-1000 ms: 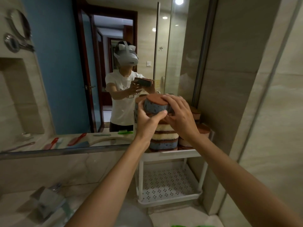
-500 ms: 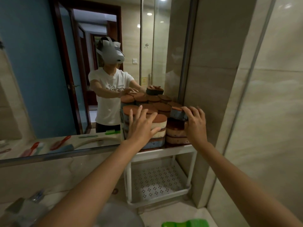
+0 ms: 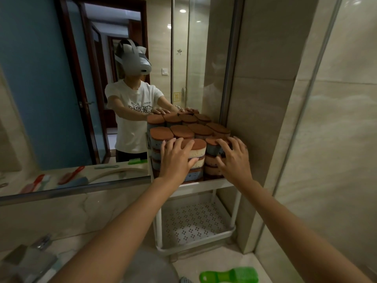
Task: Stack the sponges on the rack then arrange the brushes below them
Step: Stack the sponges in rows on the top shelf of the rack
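Brown-topped sponges (image 3: 197, 149) with blue and yellow layers stand in several stacks on the top shelf of a white rack (image 3: 206, 183). My left hand (image 3: 176, 158) lies with spread fingers against the front left stack. My right hand (image 3: 234, 158) touches the front right stack (image 3: 212, 158) the same way, fingers spread. The rack's perforated lower shelf (image 3: 193, 221) holds nothing. A green brush (image 3: 229, 275) lies on the counter at the bottom edge.
A large mirror (image 3: 81, 99) on the left reflects the sponges, a person with a headset and red, blue and green brushes on the counter. A tiled wall (image 3: 265, 119) flanks the rack's right side. A tap (image 3: 34, 254) stands at the lower left.
The blue sponge my right hand held now sits on the front right stack. Both hands have flattened against the fronts of the stacks, and the view has moved closer.
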Demonstrator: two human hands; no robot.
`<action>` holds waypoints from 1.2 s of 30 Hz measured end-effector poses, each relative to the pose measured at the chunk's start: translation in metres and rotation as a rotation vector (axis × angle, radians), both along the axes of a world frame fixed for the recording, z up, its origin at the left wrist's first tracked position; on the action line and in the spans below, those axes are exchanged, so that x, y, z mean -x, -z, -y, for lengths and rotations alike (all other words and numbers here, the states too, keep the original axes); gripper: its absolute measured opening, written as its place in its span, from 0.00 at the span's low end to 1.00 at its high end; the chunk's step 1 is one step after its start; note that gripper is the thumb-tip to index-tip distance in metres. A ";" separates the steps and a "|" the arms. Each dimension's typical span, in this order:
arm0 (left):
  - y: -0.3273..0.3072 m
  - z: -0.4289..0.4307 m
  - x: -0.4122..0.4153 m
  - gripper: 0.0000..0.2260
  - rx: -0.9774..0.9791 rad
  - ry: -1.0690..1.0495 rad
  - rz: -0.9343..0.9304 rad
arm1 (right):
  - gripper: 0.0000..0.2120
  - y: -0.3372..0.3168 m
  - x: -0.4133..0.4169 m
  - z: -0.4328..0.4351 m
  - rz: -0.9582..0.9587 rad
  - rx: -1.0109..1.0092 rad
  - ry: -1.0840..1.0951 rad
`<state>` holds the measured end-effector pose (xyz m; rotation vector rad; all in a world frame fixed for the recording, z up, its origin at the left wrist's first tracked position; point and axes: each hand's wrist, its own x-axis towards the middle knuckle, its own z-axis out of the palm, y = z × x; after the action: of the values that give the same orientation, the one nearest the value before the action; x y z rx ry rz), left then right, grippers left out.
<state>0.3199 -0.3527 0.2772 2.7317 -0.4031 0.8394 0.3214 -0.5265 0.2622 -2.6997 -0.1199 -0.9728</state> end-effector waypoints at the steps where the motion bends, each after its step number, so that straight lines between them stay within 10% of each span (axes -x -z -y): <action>1: 0.000 0.000 0.000 0.25 -0.003 -0.004 -0.001 | 0.30 0.000 0.001 -0.001 -0.005 0.014 0.005; 36: 0.002 -0.013 0.026 0.26 0.332 0.178 -0.098 | 0.30 0.001 0.026 -0.016 -0.034 -0.118 0.067</action>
<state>0.2944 -0.3394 0.2751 2.3795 -0.4350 0.6568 0.2950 -0.5104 0.2612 -2.6258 0.0340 -0.9216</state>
